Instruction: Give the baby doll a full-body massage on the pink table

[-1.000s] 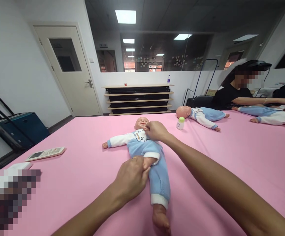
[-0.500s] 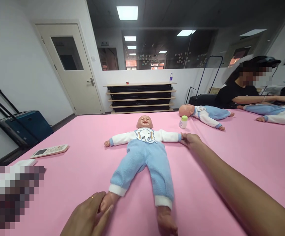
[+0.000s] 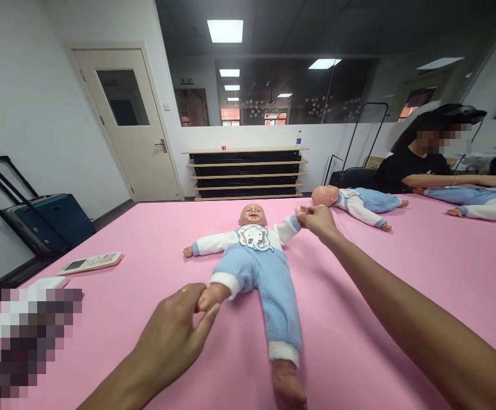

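Note:
A baby doll (image 3: 254,259) in a white and light blue elephant outfit lies on its back on the pink table (image 3: 145,341), its head at the far side. My left hand (image 3: 179,324) is closed round the doll's foot on the left, and that leg is bent and raised. My right hand (image 3: 319,221) grips the doll's hand on the right, lifting that arm up and outward. The doll's other arm and other leg lie stretched out on the table. Behind my right hand a small jar is almost wholly hidden; only a bit of its green lid shows.
A second doll (image 3: 363,202) lies at the back right. Beyond it a person (image 3: 422,159) in black handles another doll (image 3: 474,199). At the left lie a remote control (image 3: 89,263) and a white object (image 3: 49,285). A suitcase (image 3: 51,222) stands beside the table.
My left hand has pushed the doll's foot up toward its body, bending the knee. My right hand has raised the doll's arm and moved toward its head, now covering the jar.

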Demonstrator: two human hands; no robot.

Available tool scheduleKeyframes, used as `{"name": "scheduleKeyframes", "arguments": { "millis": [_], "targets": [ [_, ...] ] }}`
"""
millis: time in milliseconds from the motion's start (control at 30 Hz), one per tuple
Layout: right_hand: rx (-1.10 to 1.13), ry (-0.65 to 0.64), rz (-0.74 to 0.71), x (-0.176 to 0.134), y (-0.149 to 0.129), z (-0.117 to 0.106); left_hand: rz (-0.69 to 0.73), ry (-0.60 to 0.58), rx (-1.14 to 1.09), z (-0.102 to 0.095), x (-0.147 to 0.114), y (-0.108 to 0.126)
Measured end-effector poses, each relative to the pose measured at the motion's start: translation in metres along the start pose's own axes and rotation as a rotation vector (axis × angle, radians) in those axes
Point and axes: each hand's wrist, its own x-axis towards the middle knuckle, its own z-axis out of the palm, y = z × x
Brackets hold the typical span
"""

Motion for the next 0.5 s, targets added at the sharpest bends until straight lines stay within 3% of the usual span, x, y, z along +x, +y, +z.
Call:
{"name": "scheduleKeyframes", "arguments": {
  "millis": [67, 200, 367, 500],
  "targets": [
    [-0.293, -0.099, -0.205, -0.012, -0.035, 0.015, 0.058, -0.024, 0.004, 0.006, 0.023, 0.022],
    [-0.701, -0.31, -0.428, -0.045, -0.077, 0.052, 0.145, -0.09, 0.02, 0.033, 0.062, 0.063],
    [-0.937, -0.502, -0.545, -0.076, -0.081, 0.085, 0.246, -0.133, 0.031, 0.066, 0.081, 0.081],
    [-0.921, -0.474, -0.523, -0.07, -0.077, 0.078, 0.196, -0.135, 0.037, 0.064, 0.069, 0.069]
  ]
}}
